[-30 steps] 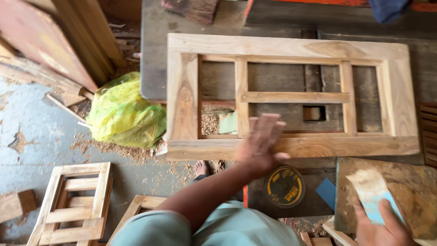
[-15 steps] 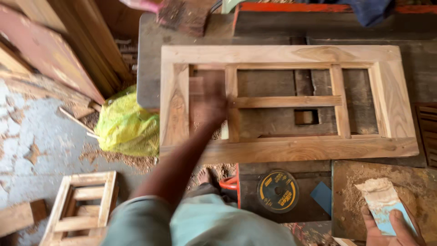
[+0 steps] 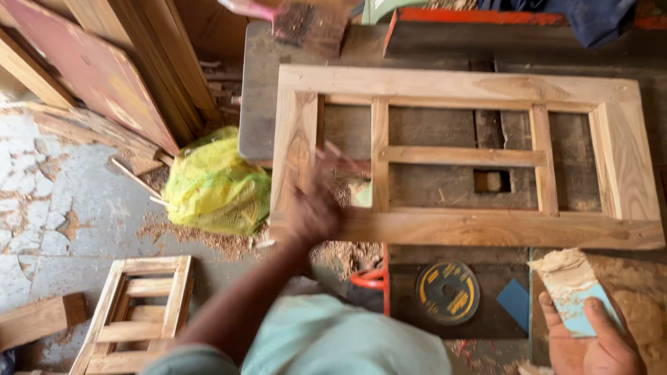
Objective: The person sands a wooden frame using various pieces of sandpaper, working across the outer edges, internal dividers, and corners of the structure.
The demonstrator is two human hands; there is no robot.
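A pale wooden frame [image 3: 486, 228] with several inner bars lies flat on a dark workbench [image 3: 264, 104]. My left hand [image 3: 316, 201], blurred by motion, rests flat with fingers spread on the frame's near left corner. At the bottom right, my right hand [image 3: 590, 344] grips a light blue scraper [image 3: 573, 292] whose blade carries a lump of tan wood filler. The scraper is over a brown board [image 3: 646, 305] dusted with filler.
A yellow mesh sack [image 3: 215, 184] sits on the floor left of the bench, among sawdust. A smaller wooden frame [image 3: 135, 312] lies at bottom left. A yellow-and-black cutting disc [image 3: 448, 292] and a blue pad [image 3: 515, 303] lie under the frame's front edge. Planks lean at top left.
My left hand has swept left along the frame's near rail, then up over the left opening, and now sits at the near left corner. The right hand keeps its hold on the scraper.
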